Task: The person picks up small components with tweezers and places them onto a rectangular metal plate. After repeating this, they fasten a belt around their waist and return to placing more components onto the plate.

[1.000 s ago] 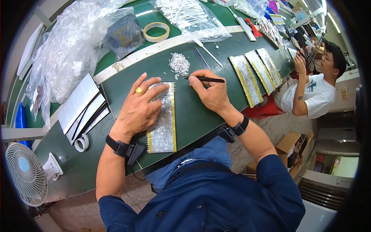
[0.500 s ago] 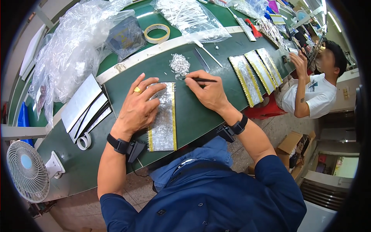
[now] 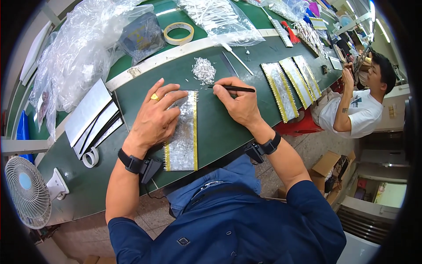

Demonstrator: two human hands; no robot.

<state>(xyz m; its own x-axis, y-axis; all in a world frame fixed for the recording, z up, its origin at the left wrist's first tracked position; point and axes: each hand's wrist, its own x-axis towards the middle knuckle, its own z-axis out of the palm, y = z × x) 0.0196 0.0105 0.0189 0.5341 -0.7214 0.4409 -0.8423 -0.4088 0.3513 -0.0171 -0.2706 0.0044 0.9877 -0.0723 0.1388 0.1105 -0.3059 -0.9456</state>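
Note:
My right hand [image 3: 238, 100] is closed in a pinch around slim black tweezers [image 3: 237, 88]. Their tip points left, just below a small heap of tiny clear-white pieces [image 3: 203, 70]. To the left, a silvery metal plate [image 3: 183, 147] lies flat on the green table, with yellow strips along its long sides and small pieces lining its edges. Over its upper left part rests my left hand [image 3: 156, 115], fingers spread and slightly bent, a gold ring on one of them; it covers that part of the plate.
Three similar edged plates [image 3: 280, 92] lie to the right. Stacked flat sheets [image 3: 90, 116], a white tape roll [image 3: 90, 157] and a fan [image 3: 30, 189] are at left. Behind are plastic bags [image 3: 74, 61], a yellow tape roll [image 3: 179, 33] and a swab-like stick [image 3: 237, 58]. A co-worker [image 3: 362, 103] sits at right.
The tweezers' tip has shifted slightly right and up with my right hand. My left hand stays on the plate. The co-worker's hand has lowered a little. The whole view has shifted slightly.

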